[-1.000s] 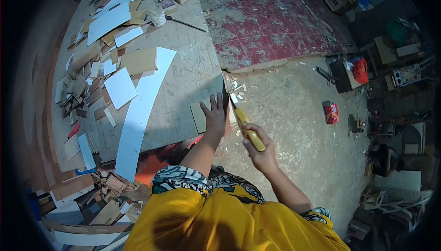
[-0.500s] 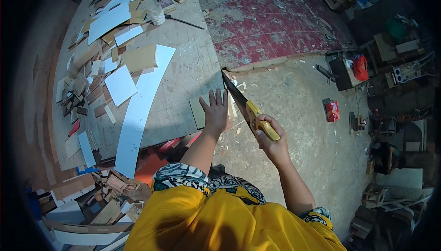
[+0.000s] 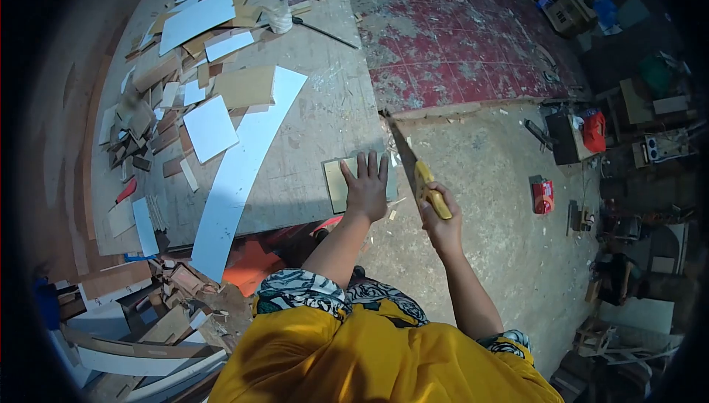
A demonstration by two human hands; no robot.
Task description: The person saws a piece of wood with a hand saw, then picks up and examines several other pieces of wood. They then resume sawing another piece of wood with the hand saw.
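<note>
Looks like a thin, stiff, light board [image 3: 336, 184], best pressed flat under the open left hand [image 3: 367, 190], right hand [image 3: 443, 227] shut tight round the handle of the saw [image 3: 422, 176].

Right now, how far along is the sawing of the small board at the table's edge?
Done: chips on the floor suggest some cutting. In hand: left hand presses the board flat on the table; right hand grips the saw, its blade at the board's edge. Left: the cut's depth is hidden, so unclear.
</note>
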